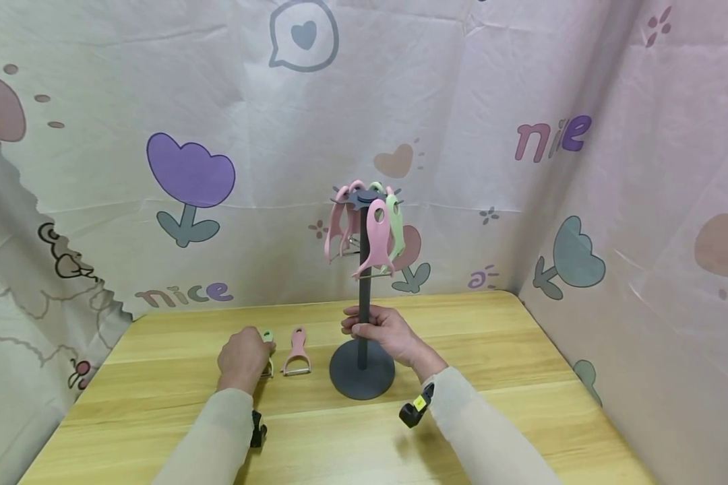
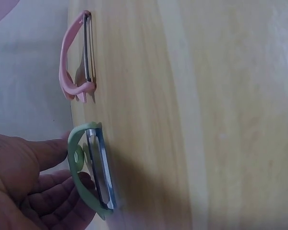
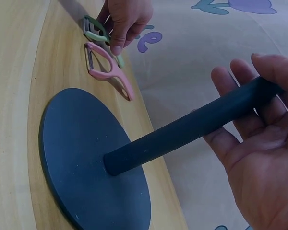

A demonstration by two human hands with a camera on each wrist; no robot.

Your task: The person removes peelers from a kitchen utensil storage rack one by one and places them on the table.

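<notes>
My left hand (image 1: 243, 358) is at a green peeler (image 2: 79, 177) lying on the table, thumb on one side of its handle and fingers on the other. In the right wrist view the green handle (image 3: 120, 61) shows by the thumb. Beside it lies a pink peeler (image 1: 298, 351), untouched. My right hand (image 1: 392, 333) holds the dark pole (image 3: 187, 127) of an upright stand, thumb and fingers around it. From hooks at the stand's top hang several peelers, among them a pink one (image 1: 377, 236) at the front and a green one (image 1: 396, 225).
The stand's round dark base (image 1: 362, 387) rests on the wooden table (image 1: 461, 404). A patterned cloth (image 1: 279, 135) hangs behind the table's far edge and along the sides. Small black cameras sit on both wrists.
</notes>
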